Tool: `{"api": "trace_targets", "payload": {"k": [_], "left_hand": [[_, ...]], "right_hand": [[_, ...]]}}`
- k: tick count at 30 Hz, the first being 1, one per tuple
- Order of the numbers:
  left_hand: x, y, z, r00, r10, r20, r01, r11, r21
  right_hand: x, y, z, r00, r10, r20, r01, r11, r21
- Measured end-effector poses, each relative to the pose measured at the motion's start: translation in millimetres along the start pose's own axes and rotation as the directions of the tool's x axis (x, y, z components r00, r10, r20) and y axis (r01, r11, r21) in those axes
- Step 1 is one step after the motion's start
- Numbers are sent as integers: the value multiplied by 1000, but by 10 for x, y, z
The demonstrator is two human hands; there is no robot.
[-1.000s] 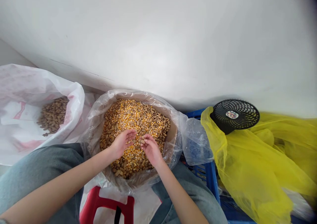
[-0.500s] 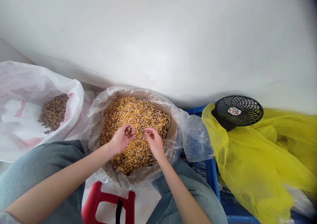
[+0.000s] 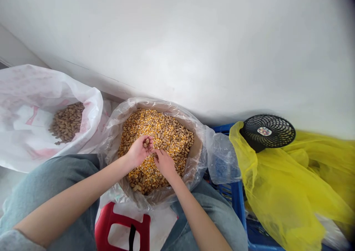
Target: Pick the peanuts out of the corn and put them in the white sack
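Observation:
My left hand [image 3: 138, 152] is cupped palm up over the open clear plastic bag [image 3: 202, 147], with a few unshelled peanuts [image 3: 146, 143] held in its curled fingers. Below it, a mix of yellow corn kernels and peanuts [image 3: 173, 138] fills the bag. My right hand [image 3: 165, 165] has its fingertips pinched together beside the left fingertips, low over the mix. What sits in that pinch, if anything, is too small to make out.
On the left, a white sack [image 3: 91, 103] holds a pile of peanuts [image 3: 68, 122]. A red stool [image 3: 107, 225] stands between my knees. To the right are a blue crate [image 3: 237, 197], yellow netting [image 3: 288, 188] and a black fan [image 3: 270, 131]. A white wall [image 3: 177, 40] rises behind.
My right hand has moved left, and its fingertips have come up to my left fingers. The left hand still holds peanuts. The view has shifted slightly to the left.

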State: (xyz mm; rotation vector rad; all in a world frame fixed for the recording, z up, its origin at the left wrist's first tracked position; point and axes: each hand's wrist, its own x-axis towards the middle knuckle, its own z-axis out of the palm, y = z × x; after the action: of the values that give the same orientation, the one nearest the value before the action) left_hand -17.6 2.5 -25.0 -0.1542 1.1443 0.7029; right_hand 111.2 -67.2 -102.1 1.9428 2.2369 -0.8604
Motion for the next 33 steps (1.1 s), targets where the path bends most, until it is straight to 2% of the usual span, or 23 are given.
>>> {"api": "trace_targets", "payload": {"k": [2,5,16,19,21,23,24,26,28,29,31,33], "left_hand": [[-11,31,-9,1000,5,9,-5,1000,-8],[-20,69,-33,1000,9,25,-9,1000,-23],[-21,176,-99,998,37,59,-34,998,-46],[-19,176,-104,997,42,65,-39,998,-44],[-14,170,-106,998,45,53,-42,998,-47],[-4,161,-110,998,47,42,-44,998,-52],[3,157,-113,998,50,40,-48,997,-54],[27,147,-120,997,64,33,-62,996,-58],[60,134,-126,996,89,10,-88,994,-60],[78,126,-128,994,106,-9,-107,992,-64],[111,105,-127,989,141,-45,-144,987,-73],[131,74,-119,985,161,-65,-166,983,-76]], "right_hand": [[47,-62,-4,999,-32,-12,32,999,-7],[93,-127,13,998,-62,31,63,997,-39],[202,-135,90,993,-37,115,48,994,-94],[223,-97,79,994,12,112,-14,1000,17],[246,-67,44,994,42,103,-61,982,182],[272,-47,-19,991,73,111,-113,897,428],[282,-45,-63,987,90,133,-150,810,567],[290,-61,-173,973,109,203,-229,552,802],[279,-100,-305,964,108,245,-266,295,918],[267,-125,-373,965,103,243,-259,204,944],[238,-181,-497,973,91,213,-222,99,970],[209,-234,-587,980,70,184,-188,59,980]]}}
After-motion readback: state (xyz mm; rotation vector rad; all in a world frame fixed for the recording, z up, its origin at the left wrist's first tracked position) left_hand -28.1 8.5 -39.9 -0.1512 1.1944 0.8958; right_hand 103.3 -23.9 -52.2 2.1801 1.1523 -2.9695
